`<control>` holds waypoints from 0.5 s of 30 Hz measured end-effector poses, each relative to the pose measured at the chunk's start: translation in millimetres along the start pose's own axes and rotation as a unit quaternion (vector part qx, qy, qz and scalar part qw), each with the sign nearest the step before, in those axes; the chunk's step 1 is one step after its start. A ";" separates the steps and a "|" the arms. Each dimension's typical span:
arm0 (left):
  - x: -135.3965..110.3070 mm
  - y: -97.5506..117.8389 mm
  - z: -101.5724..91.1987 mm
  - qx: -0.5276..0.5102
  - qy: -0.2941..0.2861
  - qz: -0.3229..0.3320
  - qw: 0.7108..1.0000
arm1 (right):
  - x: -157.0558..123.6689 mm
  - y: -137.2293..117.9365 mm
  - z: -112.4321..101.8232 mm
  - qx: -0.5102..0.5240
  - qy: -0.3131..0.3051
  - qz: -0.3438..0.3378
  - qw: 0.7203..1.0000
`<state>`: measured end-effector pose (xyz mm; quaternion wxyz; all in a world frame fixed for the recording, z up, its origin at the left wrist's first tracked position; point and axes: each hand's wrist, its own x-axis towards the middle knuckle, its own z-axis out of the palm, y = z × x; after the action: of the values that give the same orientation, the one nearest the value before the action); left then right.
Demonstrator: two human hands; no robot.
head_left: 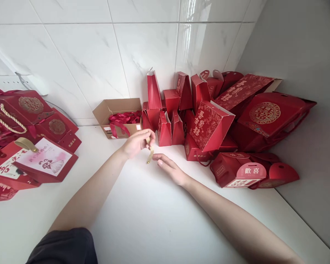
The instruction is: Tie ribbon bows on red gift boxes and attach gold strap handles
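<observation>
My left hand point(137, 143) is raised over the white table, its fingers closed on a short gold strap point(151, 153). The strap hangs down in a curve, with a small shiny stud at its lower end. Just to the right of that end is my right hand point(172, 169), its fingers stretched out and holding nothing. The fingertips are close to the strap; whether they touch it I cannot tell. Behind my left hand stands an open cardboard box point(99, 114) with dark red ribbons point(125, 118) in it, one end hanging over the front.
Several red gift boxes point(209, 124) are stacked along the tiled wall and to the right, some tilted. Decorated red boxes point(30, 106) form a pile at the left, one with a gold strap handle point(26, 143) and a white picture card point(45, 157). A grey panel point(305, 47) borders the right side.
</observation>
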<state>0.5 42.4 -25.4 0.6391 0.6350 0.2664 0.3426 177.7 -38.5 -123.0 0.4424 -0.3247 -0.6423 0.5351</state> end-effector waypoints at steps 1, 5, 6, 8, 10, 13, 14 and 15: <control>-0.2 -2.4 3.2 0.028 -0.017 -0.016 0.999 | 0.2 -0.7 2.6 0.024 -0.003 -0.005 1.000; -0.2 -5.5 8.3 0.118 -0.036 -0.039 0.992 | 4.5 6.5 8.4 0.060 0.002 0.007 0.998; -0.3 -5.5 8.5 0.122 -0.020 -0.031 0.992 | 5.9 8.9 7.8 0.064 0.009 0.009 0.998; -1.2 -5.1 10.2 0.132 0.021 -0.019 0.991 | 8.4 12.3 4.6 0.070 0.038 0.011 0.997; -2.7 -4.5 14.5 0.164 0.018 -0.037 0.986 | 10.0 13.3 0.3 0.071 0.070 0.009 0.995; -5.1 -4.0 24.1 0.204 -0.051 -0.063 0.976 | 10.7 12.1 -4.0 0.070 0.097 0.002 0.993; -5.7 -4.4 26.9 0.205 -0.066 -0.059 0.975 | 10.6 11.6 -4.5 0.070 0.098 -0.001 0.993; -6.2 -5.1 29.1 0.205 -0.071 -0.050 0.975 | 10.3 11.2 -4.4 0.070 0.097 -0.003 0.993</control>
<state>19.7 19.5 -29.6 0.5287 0.7612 0.3165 0.2021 177.0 -25.1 -131.5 0.5260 -0.3416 -0.5583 0.5430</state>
